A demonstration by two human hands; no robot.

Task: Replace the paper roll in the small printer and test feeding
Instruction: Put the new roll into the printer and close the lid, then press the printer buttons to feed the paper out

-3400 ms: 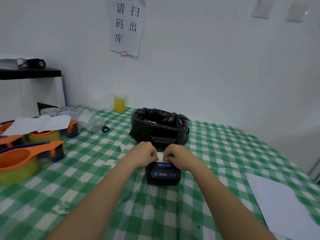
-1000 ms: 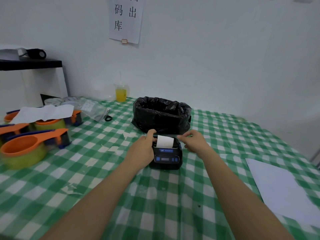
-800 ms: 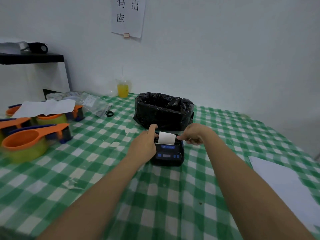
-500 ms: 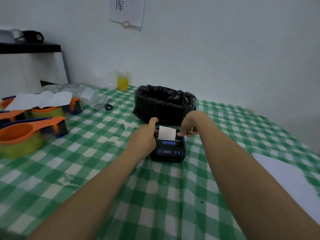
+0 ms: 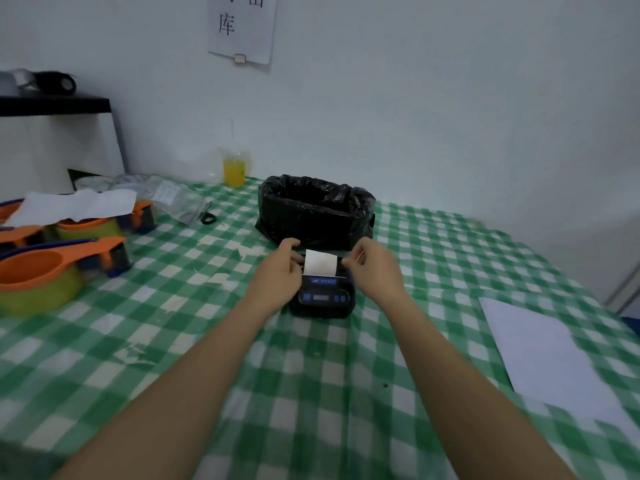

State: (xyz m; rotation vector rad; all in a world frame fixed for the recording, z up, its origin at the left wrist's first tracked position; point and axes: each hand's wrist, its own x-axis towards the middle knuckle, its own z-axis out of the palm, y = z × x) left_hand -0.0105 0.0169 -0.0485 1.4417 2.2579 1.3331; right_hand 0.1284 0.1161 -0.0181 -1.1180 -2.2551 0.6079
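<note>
On my far left I see orange scoops (image 5: 52,263) resting on yellow-green tubs, with a crumpled white sheet (image 5: 74,206) draped over the back ones. Behind them lie clear plastic bags (image 5: 173,199) and a plastic cup of yellow liquid (image 5: 234,171) against the wall. The wall notice (image 5: 239,26) shows the character 库; the rest is cut off. The table (image 5: 311,393) wears a green-and-white checked cloth, wrinkled and glossy. My left hand (image 5: 278,271) wraps the small black printer's (image 5: 322,296) left side, thumb on its rear edge. The printer sits mid-table, just in front of a bin lined with a shiny black bag (image 5: 317,209), which crowds the space behind it. A white paper strip (image 5: 320,263) stands up from the printer's slot. My right hand (image 5: 375,268) hovers at the right rear corner, fingers curled; whether they pinch anything I cannot tell. The blue panel text is unreadable. A flat white sheet (image 5: 550,358) lies far right.
</note>
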